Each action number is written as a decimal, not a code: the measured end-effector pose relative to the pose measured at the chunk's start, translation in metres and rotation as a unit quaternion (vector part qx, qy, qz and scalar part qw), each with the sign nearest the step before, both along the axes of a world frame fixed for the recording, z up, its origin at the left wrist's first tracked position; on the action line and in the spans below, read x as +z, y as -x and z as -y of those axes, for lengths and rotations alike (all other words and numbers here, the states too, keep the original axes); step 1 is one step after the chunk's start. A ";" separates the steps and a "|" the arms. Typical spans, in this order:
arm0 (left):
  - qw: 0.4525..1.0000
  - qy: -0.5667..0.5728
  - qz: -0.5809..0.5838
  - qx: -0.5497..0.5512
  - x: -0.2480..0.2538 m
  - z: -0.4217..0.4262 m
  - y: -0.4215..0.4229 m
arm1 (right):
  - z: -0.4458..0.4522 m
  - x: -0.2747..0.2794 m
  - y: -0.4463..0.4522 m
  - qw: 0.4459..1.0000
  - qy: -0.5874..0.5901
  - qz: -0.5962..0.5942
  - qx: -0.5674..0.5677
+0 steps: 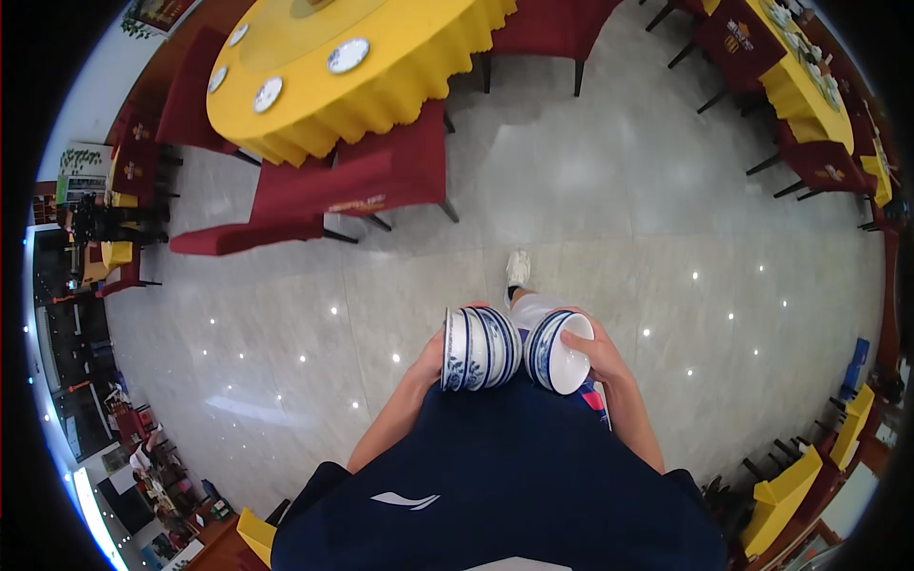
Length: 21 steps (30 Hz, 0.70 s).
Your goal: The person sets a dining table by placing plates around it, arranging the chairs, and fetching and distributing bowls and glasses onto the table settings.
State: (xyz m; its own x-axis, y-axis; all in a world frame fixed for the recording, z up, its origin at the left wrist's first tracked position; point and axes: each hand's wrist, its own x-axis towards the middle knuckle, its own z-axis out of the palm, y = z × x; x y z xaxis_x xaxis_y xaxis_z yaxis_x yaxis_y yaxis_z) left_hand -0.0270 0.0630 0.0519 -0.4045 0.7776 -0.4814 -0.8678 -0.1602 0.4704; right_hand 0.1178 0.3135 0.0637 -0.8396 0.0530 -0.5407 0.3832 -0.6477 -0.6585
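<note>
In front of my chest, my left hand [435, 360] is closed round the outer side of a stack of blue-and-white bowls [481, 350], nested and tipped on their side. Its fingers are mostly hidden behind the stack. My right hand [602, 350] grips more blue-and-white bowls [544, 352], with the thumb inside the white mouth of the outermost one; how many are nested there I cannot tell. Both sets are side by side, close together at the middle, held above the floor.
Ahead on the left stands a round table with a yellow cloth [400, 90] and small plates [348, 56]. Red-covered chairs [395, 167] surround it. Another laid table [809, 105] is at the far right. Grey shiny floor [609, 171] lies between; one white shoe [518, 268] shows below me.
</note>
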 end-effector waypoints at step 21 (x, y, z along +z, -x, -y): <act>0.968 0.000 -0.020 0.248 -0.093 -0.301 0.581 | -0.330 -0.053 0.603 0.984 -0.156 0.075 -0.052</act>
